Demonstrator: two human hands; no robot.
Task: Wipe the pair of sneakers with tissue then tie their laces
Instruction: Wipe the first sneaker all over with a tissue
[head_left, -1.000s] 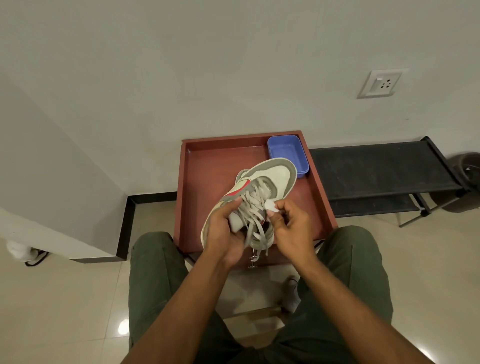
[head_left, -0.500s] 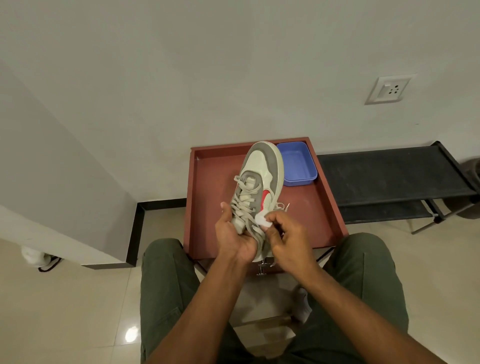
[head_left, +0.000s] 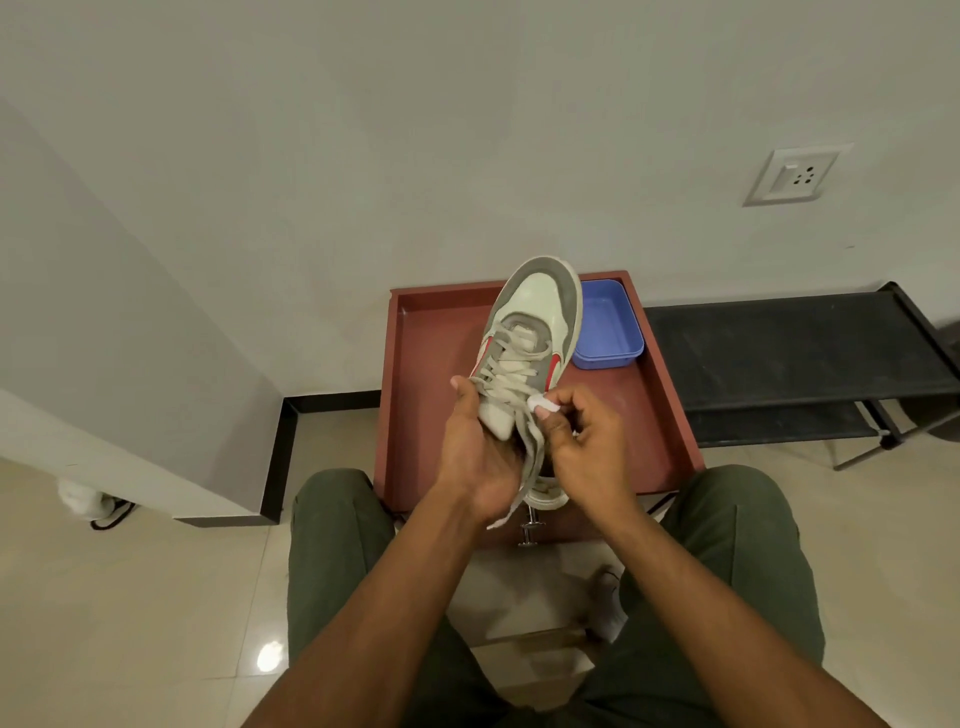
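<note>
Sneaker (head_left: 535, 332), white and grey with red side marks, is held toe-up over the red-brown tray (head_left: 431, 358) in the head view. It is gripped at the heel by the left hand (head_left: 480, 457), with the fingers curled around its left side and the thumb up by the laces (head_left: 511, 379), which are flat, pale and hang loose past the heel. A small white wad of tissue (head_left: 540, 401) is pinched by the right hand (head_left: 584, 447) against the shoe's right side. A blue plastic tub (head_left: 610, 338) with rounded corners is seen in the tray's far right corner, just beside the toe. Raised rims bound the tray; a dark slatted rack (head_left: 789, 348) stands to its right. Glossy tiled floor (head_left: 130, 597) lies open on both sides of the knees.
</note>
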